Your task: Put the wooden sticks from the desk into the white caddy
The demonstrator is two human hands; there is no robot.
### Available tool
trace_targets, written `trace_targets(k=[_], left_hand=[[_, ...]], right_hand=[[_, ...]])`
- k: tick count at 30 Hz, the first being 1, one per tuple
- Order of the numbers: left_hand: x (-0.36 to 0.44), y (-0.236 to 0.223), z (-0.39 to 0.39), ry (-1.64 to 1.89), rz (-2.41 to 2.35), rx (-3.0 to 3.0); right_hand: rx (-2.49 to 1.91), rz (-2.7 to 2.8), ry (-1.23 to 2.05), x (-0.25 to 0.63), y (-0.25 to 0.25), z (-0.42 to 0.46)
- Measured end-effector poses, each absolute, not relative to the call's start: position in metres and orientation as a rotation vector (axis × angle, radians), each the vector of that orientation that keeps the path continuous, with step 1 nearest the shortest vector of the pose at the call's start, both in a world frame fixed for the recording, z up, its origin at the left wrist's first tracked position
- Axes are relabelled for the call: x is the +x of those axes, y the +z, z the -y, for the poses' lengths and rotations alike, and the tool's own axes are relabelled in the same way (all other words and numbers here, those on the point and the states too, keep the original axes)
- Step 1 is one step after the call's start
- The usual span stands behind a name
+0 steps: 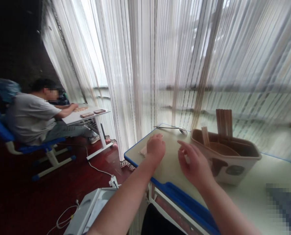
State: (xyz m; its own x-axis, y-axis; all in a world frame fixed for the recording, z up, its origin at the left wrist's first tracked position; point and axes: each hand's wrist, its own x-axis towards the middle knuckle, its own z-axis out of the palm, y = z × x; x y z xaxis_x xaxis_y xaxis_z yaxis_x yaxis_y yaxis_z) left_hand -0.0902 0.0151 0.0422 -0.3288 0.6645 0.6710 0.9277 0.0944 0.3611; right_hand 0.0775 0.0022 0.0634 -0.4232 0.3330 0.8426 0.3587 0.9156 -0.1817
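My left hand [156, 146] is closed over the left part of the pale table, its fingers curled and mostly hidden behind the back of the hand. Beside it, a light, stick-like piece [143, 150] pokes out; whether I grip it or it lies on the table is unclear. My right hand [193, 161] hovers with bent fingers apart, the index reaching forward, just left of a beige utensil holder [245, 156]. Brown wooden sticks, perhaps chopsticks [224, 123], stand upright in the holder, with a shorter, lighter bundle [205, 135] at its left. Behind my hands lies a metal spoon [183, 131].
The table has a blue edge [171, 189]. Sheer curtains [145, 65] hang directly behind it. At left, another person [35, 114] sits at a white table [74, 118]. A power strip [113, 181] and cables lie near a grey box [91, 205] below.
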Motion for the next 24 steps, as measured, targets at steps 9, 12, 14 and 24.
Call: trace_targets(k=[9, 12, 14, 24], left_hand=[[-0.098, 0.017, -0.001, -0.597, 2.449, -1.453], [-0.096, 0.021, -0.002, -0.599, 2.458, -1.465], [-0.097, 0.021, -0.002, -0.617, 2.442, -1.464], [-0.093, 0.016, -0.003, -0.506, 2.391, -1.478]], right_hand=[[-0.817, 2.221, 0.704, 0.057, 0.018, -0.030], [-0.857, 2.210, 0.774, 0.059, 0.014, -0.037], [-0.858, 2.218, 0.785, 0.060, 0.014, -0.037], [-0.852, 2.237, 0.745, 0.062, 0.015, -0.034]])
